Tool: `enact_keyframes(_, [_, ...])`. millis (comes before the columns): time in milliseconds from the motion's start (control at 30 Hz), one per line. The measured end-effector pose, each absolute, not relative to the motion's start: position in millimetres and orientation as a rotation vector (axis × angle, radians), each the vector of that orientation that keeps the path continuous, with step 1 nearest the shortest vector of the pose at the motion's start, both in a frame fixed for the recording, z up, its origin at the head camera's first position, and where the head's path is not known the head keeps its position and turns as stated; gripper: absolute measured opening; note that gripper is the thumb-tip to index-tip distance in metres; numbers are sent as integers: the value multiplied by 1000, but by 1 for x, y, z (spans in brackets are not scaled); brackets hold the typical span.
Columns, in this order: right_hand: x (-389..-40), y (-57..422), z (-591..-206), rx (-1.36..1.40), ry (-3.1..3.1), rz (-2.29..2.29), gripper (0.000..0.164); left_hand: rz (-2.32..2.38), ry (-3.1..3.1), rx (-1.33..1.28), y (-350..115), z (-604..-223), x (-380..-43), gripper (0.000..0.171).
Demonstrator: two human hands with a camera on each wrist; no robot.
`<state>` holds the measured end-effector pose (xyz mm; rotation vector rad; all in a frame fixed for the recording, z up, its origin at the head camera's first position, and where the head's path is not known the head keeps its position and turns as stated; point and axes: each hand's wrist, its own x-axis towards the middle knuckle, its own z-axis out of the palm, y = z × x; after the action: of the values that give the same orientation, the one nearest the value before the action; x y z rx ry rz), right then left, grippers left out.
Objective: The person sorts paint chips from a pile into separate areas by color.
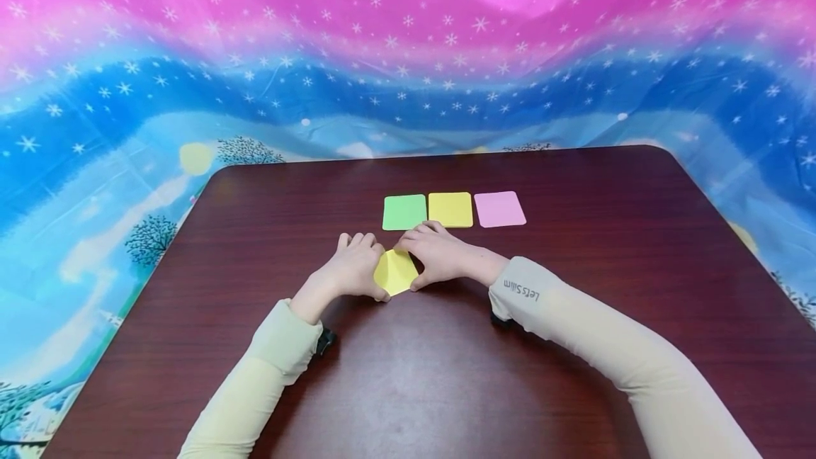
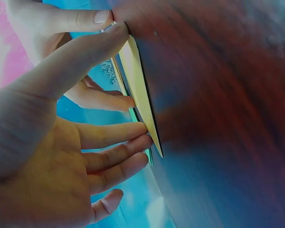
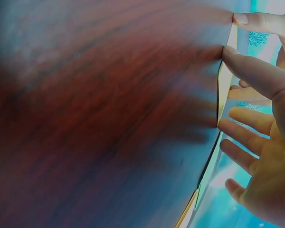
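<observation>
A yellow square sheet of paper (image 1: pixel 397 275) lies turned at an angle on the table between my hands, with a slight bend across it. My left hand (image 1: pixel 352 268) holds its left side, the thumb at the near corner and the fingers at the far edge. On the opposite side my right hand (image 1: pixel 443 253) holds it the same way, thumb at the near right edge. In the left wrist view the bent sheet (image 2: pixel 138 78) appears nearly edge-on. The right wrist view also shows it as a thin strip (image 3: pixel 224 83) by the fingertips.
Just beyond my hands sit a green square paper (image 1: pixel 404 212), a yellow square paper stack (image 1: pixel 450 210) and a pink square paper (image 1: pixel 500 209), in a row. The dark wooden table (image 1: pixel 408 374) has a patterned cloth (image 1: pixel 408 91) hanging behind it.
</observation>
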<state>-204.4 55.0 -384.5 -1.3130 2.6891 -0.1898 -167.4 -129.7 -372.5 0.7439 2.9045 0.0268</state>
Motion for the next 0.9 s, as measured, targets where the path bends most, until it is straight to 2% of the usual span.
enact_keyframes(467, [-211,47,-380,-1211,2606,-166,71,164,2860,867,-131,-376,-170,65])
enact_keyframes(900, [-204,55,-380,-1258,2674,-128,74,155,2846,923,-128,-375,-171,66])
